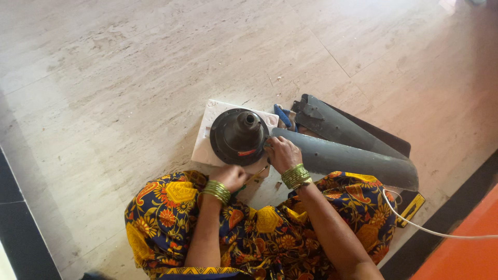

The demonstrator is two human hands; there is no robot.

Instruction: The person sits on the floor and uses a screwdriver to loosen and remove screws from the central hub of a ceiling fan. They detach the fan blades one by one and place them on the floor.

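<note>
While the right hand (281, 153) rests spread on the dark fan motor (239, 137) sitting on its white slab (203, 150), the left hand (232, 177), just below, clenches a screwdriver (256, 174) angled up-right toward it.

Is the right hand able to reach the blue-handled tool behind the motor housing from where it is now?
Probably yes. The right hand rests at the edge of the dark round motor housing, and the blue-handled tool lies just beyond it on the floor, with nothing between them.
</note>
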